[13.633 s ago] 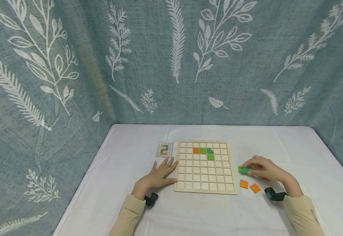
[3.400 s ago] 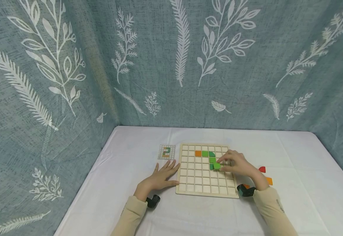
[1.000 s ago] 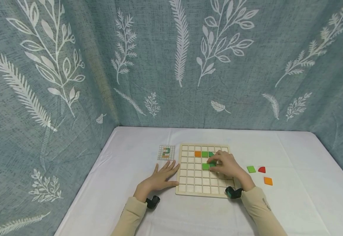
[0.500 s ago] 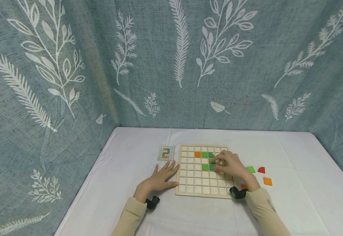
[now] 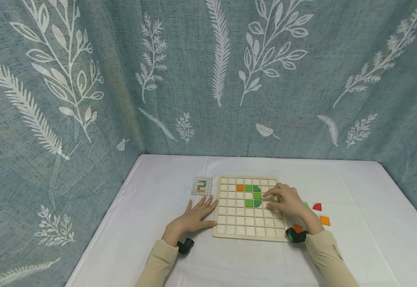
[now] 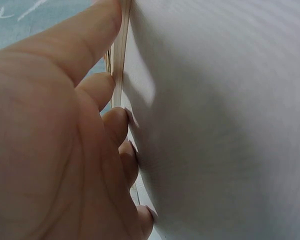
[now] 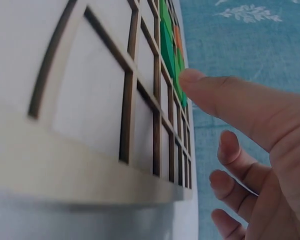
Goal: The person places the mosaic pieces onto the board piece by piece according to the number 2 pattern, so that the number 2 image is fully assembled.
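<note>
A wooden grid board (image 5: 230, 230) lies flat on the table. In its cells sit an orange square tile (image 5: 240, 187), a green square tile (image 5: 248, 187), a dark green rounded tile (image 5: 256, 188), a second green square (image 5: 257, 195), a third green square (image 5: 249, 203) and another rounded tile (image 5: 257, 203). My right hand (image 5: 286, 201) hovers over the board's right side, fingers loosely bent and nothing between them. My left hand (image 5: 194, 217) lies spread on the table, its thumb and fingertips against the board's left edge, as the left wrist view also shows.
A pattern card (image 5: 202, 186) lies left of the board. To the right are a red rounded tile (image 5: 317, 207), orange squares (image 5: 324, 221) (image 5: 297, 228) and a green tile (image 5: 306, 205) partly behind my right hand. A leaf-print curtain (image 5: 201, 79) hangs behind the table.
A green square and a dark green rounded tile have been added to the board's third row. My right hand has let go and drawn back rightward. My left hand has stayed put.
</note>
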`<state>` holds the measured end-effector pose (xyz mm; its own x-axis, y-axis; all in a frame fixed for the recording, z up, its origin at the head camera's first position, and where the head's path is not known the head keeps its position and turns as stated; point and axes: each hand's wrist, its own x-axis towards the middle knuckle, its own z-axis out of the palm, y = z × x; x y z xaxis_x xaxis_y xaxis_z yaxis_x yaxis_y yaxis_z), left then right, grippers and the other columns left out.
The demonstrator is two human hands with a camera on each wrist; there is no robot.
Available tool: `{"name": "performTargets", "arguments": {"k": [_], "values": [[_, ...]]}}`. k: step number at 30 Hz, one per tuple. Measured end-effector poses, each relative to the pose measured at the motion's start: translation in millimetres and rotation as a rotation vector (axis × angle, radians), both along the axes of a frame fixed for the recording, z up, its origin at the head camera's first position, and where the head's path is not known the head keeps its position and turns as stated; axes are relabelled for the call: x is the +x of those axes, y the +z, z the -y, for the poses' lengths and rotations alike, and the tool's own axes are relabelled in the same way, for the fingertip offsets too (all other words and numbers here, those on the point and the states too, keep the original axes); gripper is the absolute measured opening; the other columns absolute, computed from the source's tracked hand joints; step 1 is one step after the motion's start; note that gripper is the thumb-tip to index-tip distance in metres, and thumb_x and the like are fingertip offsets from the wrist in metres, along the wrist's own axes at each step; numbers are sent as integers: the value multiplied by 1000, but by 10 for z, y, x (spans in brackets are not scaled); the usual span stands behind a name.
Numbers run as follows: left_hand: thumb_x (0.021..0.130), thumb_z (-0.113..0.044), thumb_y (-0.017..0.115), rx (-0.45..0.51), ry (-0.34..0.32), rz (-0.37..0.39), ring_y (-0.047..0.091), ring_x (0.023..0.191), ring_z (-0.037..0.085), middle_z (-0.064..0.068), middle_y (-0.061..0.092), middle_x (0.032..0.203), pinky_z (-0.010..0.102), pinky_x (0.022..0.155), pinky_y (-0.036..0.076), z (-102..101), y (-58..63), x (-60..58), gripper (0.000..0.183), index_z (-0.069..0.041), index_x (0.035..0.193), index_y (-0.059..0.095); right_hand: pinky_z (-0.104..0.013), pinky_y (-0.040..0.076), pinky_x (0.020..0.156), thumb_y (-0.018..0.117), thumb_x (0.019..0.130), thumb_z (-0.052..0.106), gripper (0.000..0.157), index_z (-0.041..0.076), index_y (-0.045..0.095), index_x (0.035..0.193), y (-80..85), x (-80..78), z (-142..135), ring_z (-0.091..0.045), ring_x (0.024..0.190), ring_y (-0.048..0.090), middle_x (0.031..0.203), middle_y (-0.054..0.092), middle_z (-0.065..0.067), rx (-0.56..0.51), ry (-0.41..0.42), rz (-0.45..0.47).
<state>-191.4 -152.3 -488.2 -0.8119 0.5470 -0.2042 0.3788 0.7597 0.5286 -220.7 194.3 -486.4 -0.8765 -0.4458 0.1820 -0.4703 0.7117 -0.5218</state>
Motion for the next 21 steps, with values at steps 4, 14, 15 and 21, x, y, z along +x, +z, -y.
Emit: {"name": "performTargets", "arguments": {"k": [4,14,15,21], "values": [[90,-46,54,6,-5,3,3,143,30,8,13,155,62,109,-9,7,8,3,73,-18,149,22,-31,22,65,76,77,23,25,20,71,101,3,9,-35,-12,68,39,81,53,2,-10,-6,3],[90,-45,55,15,-9,6,3,143,31,9,13,155,62,108,-9,18,24,11,72,-18,149,22,-33,22,69,75,78,24,24,20,71,101,5,53,-148,-14,71,41,85,54,1,-19,-30,15],[90,-45,55,15,-9,7,4,143,31,9,13,155,62,108,-9,17,25,11,72,-17,149,22,-33,21,68,75,78,25,24,20,71,101,8,58,-161,-14,70,40,85,54,1,-16,-33,18],[90,-45,55,15,-6,7,4,143,31,9,13,155,62,108,-9,10,24,14,72,-17,149,22,-32,22,67,76,77,23,24,20,71,100,-7,90,-247,-11,70,39,85,54,3,9,-61,15]]}}
